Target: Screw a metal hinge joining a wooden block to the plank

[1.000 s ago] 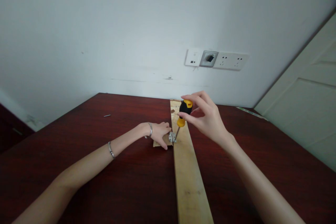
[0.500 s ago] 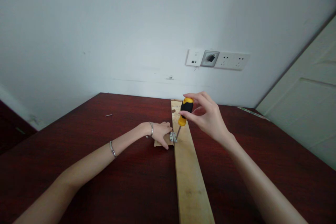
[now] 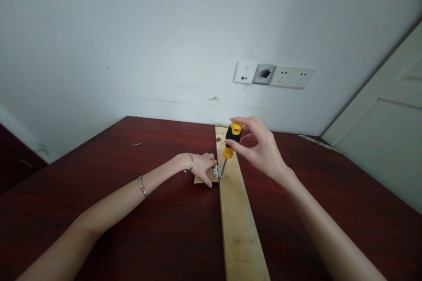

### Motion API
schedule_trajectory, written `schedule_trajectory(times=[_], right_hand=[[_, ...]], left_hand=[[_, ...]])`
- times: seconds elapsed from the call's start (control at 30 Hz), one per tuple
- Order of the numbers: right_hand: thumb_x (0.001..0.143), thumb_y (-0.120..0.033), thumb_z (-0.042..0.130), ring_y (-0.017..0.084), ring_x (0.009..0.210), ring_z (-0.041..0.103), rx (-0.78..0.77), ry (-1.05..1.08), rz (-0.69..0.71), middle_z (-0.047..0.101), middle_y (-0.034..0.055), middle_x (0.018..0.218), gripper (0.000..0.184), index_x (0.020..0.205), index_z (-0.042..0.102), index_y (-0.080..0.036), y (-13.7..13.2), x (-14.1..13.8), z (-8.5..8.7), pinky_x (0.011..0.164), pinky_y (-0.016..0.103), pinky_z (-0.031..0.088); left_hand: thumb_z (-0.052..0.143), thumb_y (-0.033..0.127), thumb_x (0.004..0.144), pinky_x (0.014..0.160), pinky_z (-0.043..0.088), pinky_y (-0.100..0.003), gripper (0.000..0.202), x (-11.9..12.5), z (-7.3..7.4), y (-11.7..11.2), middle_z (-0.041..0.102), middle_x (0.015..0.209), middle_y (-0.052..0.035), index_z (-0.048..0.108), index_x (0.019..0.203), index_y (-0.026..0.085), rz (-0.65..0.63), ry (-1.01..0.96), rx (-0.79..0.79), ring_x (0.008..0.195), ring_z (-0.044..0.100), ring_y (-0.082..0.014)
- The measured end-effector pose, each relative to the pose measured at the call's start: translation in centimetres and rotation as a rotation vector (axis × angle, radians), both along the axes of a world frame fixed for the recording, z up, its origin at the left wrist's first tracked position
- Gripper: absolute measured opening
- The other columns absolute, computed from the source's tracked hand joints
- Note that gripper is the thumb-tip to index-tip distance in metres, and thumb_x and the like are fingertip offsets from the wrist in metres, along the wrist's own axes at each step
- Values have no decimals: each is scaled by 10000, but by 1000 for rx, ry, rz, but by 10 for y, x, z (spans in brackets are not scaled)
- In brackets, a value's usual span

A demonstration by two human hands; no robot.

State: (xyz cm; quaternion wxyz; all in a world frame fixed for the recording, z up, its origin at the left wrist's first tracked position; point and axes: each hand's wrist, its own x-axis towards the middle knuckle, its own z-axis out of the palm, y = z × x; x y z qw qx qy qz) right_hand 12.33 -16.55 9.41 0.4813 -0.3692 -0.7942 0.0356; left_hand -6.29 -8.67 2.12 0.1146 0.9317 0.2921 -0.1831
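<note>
Between the thumb and fingers of my right hand (image 3: 259, 142) is a yellow and black screwdriver (image 3: 233, 135), tilted slightly, its handle up. Its tip meets a small metal hinge (image 3: 218, 171) at the left edge of a long wooden plank (image 3: 240, 219). The hinge bridges the plank and a small brown board (image 3: 201, 180) beside it. My left hand (image 3: 202, 167) lies on that small board with fingers spread, close to the hinge, and covers most of the board. Whether a screw sits under the tip is too small to tell.
Plank and board rest on a dark red wooden table (image 3: 158, 219). A thin metal piece (image 3: 137, 144) lies at the table's left rear. Behind stands a white wall with a row of sockets (image 3: 273, 75); a pale panelled door (image 3: 385, 109) is at the right.
The screwdriver's handle has turned slightly in my right hand, and its yellow end looks different. My left hand keeps its place on the small board.
</note>
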Motion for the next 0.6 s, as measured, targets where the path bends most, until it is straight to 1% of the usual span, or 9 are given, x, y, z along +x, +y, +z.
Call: schedule_trajectory(times=[0.1, 0.17, 0.23, 0.33, 0.4, 0.43, 0.53, 0.6], right_hand=[[803, -170, 616, 165, 888, 595, 17, -11, 29, 596, 54, 1095, 471, 1255, 506, -241, -1, 0, 0, 719, 301, 564], [805, -152, 602, 169, 907, 593, 31, -47, 28, 604, 50, 1079, 444, 1234, 525, -238, -2, 1, 2, 779, 326, 555], [803, -206, 637, 171, 886, 588, 22, -61, 5, 590, 56, 1054, 409, 1204, 558, -230, -2, 1, 3, 742, 320, 561], [783, -304, 688, 147, 772, 570, -3, -31, -32, 559, 56, 1002, 407, 1173, 598, -225, 0, 2, 2, 603, 281, 558], [788, -286, 680, 139, 741, 561, -10, -5, -32, 563, 52, 998, 443, 1216, 576, -237, 1, 3, 0, 566, 269, 550], [791, -257, 667, 145, 762, 569, -12, 0, -23, 573, 54, 1017, 478, 1254, 547, -244, 2, 3, -1, 569, 269, 550], [793, -167, 612, 170, 852, 588, 2, -37, 10, 602, 58, 1059, 552, 1323, 478, -236, 1, 2, 0, 654, 301, 563], [796, -138, 588, 170, 860, 591, 30, -75, 18, 608, 58, 1061, 530, 1310, 494, -222, 0, 2, 3, 739, 337, 559]], left_hand=[[605, 693, 636, 956, 424, -381, 873, 0, 0, 0, 455, 1240, -166, 480, 1263, 98, -4, 10, 5, 1115, 455, -313], [604, 700, 629, 950, 427, -381, 872, 0, 0, 1, 456, 1237, -161, 481, 1260, 111, 3, 8, 2, 1115, 454, -315], [603, 700, 627, 947, 428, -380, 873, -1, 0, 1, 454, 1237, -158, 479, 1265, 116, 9, -3, -2, 1118, 453, -317], [606, 691, 630, 949, 425, -376, 866, -1, -1, 1, 453, 1236, -157, 479, 1263, 113, 10, -20, -6, 1116, 458, -314], [616, 682, 623, 949, 424, -373, 859, -1, -2, 1, 457, 1235, -156, 485, 1253, 113, 11, -21, -1, 1116, 459, -314], [620, 679, 620, 949, 424, -371, 854, -1, -2, 1, 459, 1235, -155, 489, 1247, 114, 11, -21, 3, 1117, 460, -315], [620, 676, 620, 953, 421, -369, 840, 0, -3, 1, 463, 1235, -153, 497, 1235, 118, 8, -15, 6, 1118, 462, -315], [610, 683, 626, 952, 423, -373, 848, 0, -3, 1, 457, 1242, -156, 488, 1244, 116, 6, -9, 5, 1120, 459, -315]])
